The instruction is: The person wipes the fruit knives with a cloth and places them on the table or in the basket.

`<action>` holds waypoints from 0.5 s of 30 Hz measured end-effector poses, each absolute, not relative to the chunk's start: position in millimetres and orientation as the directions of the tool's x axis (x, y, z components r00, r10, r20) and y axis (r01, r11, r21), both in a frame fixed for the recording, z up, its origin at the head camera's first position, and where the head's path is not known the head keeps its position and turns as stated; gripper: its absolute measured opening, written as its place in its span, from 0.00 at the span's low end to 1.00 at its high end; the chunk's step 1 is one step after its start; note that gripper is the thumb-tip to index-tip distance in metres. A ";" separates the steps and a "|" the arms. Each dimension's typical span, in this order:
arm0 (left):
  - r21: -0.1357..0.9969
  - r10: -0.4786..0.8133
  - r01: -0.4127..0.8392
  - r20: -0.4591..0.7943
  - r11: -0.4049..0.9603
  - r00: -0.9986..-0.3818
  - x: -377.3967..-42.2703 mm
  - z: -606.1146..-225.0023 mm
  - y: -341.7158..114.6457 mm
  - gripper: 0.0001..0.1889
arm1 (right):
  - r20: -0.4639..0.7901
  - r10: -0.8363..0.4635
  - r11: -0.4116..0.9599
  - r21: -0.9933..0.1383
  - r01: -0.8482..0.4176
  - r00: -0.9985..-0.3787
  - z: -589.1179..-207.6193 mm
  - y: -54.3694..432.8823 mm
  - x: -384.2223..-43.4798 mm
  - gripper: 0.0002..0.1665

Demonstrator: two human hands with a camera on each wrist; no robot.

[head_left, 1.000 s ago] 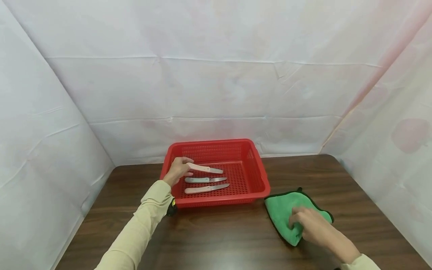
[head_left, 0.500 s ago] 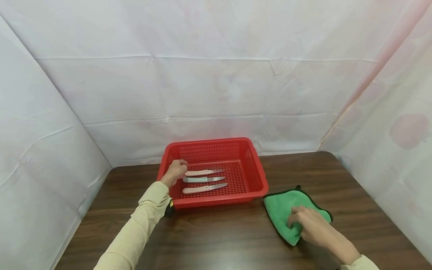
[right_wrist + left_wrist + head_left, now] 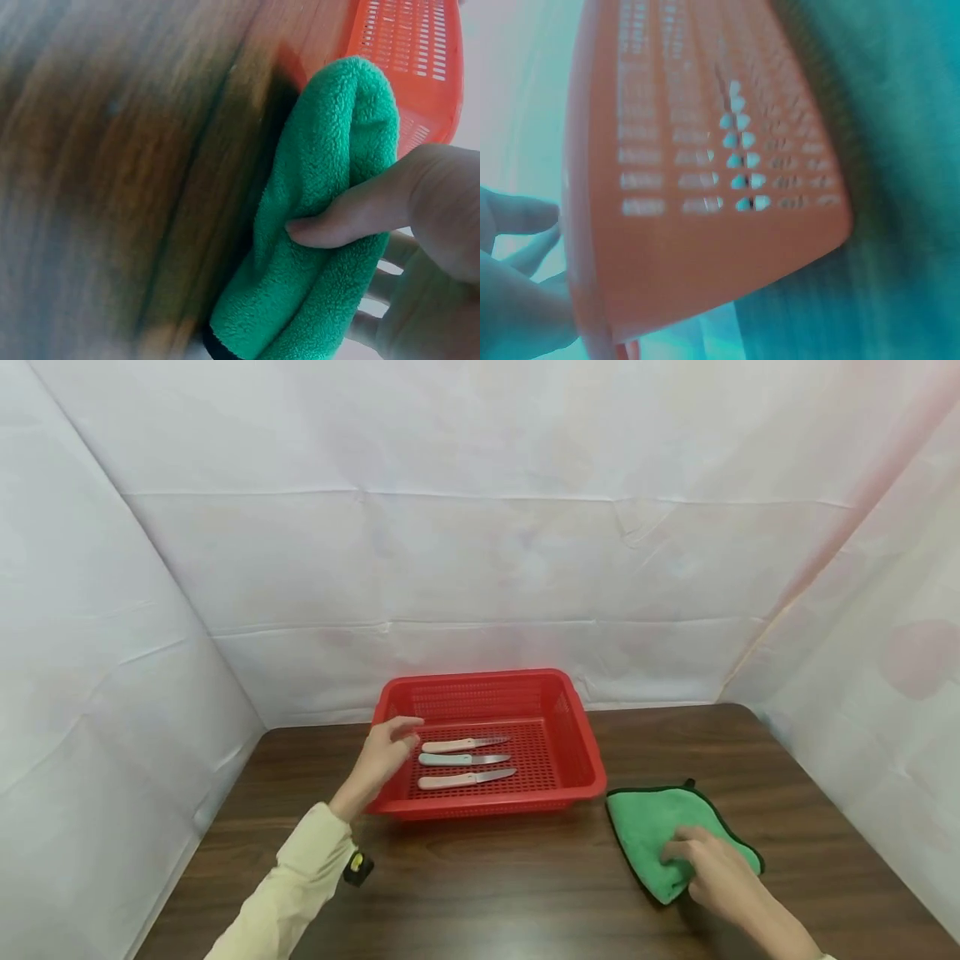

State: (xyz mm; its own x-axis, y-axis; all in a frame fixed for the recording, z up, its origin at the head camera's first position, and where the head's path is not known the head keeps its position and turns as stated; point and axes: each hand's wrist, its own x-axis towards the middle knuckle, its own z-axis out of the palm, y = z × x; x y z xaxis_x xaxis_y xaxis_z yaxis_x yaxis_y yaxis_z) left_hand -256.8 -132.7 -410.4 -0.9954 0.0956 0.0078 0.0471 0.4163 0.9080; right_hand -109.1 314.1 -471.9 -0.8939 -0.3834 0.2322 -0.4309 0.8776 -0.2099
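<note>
Inside the red plastic basket (image 3: 491, 806) lie three small knives side by side, blades to the right. The farthest knife (image 3: 450, 746) has a pale cream handle, the middle knife (image 3: 446, 760) a mint one, and the nearest knife (image 3: 447, 781) a pale pinkish one. My left hand (image 3: 381, 756) is over the basket's left rim, fingers loosely bent and holding nothing. From the left wrist, that hand (image 3: 517, 277) shows partly behind the rim. On the right, my right hand (image 3: 712, 868) grips a green cloth (image 3: 319, 202) with dark edging, thumb pressed on it.
A brown wood-grain table (image 3: 480, 893) carries the basket and the cloth. White sheeting (image 3: 480, 568) hangs behind and along both sides. A small black-and-yellow object (image 3: 358, 867) shows beside my left sleeve.
My left hand has let go of the farthest knife, which now lies beside the other two, and has drawn back toward the basket's left rim. My right hand stays on the cloth.
</note>
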 end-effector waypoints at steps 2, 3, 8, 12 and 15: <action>0.886 0.081 0.146 0.122 0.441 -0.989 -240.1 -409.4 -130.4 0.16 | 0.233 -0.359 0.890 -0.206 -0.407 -0.904 -472.7 317.5 -107.9 0.35; 0.866 0.073 0.196 0.183 0.460 -0.980 -232.4 -409.7 -129.6 0.15 | 0.232 -0.352 0.893 -0.206 -0.399 -0.907 -473.1 319.1 -107.6 0.35; 0.700 0.126 0.416 0.427 0.580 -0.895 -199.2 -414.3 -133.2 0.17 | 0.223 -0.343 0.898 -0.208 -0.388 -0.912 -476.1 324.7 -102.1 0.36; 0.560 0.221 0.475 0.461 0.679 -0.860 -173.6 -417.2 -145.7 0.21 | 0.177 -0.344 0.885 -0.268 -0.381 -0.922 -480.7 328.7 -95.4 0.36; 0.500 0.244 0.462 0.440 0.733 -0.864 -157.0 -421.4 -156.2 0.26 | 0.102 -0.316 0.883 -0.331 -0.332 -0.943 -483.1 333.1 -90.3 0.36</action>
State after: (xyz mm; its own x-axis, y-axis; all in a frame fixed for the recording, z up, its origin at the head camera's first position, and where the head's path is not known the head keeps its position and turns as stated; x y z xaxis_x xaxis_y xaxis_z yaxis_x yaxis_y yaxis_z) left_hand -157.0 -156.2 -421.4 -0.8640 0.2439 0.4405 0.4618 0.7326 0.5001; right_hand -90.3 333.1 -483.1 -0.9432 -0.3162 0.1023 -0.3320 0.8832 -0.3312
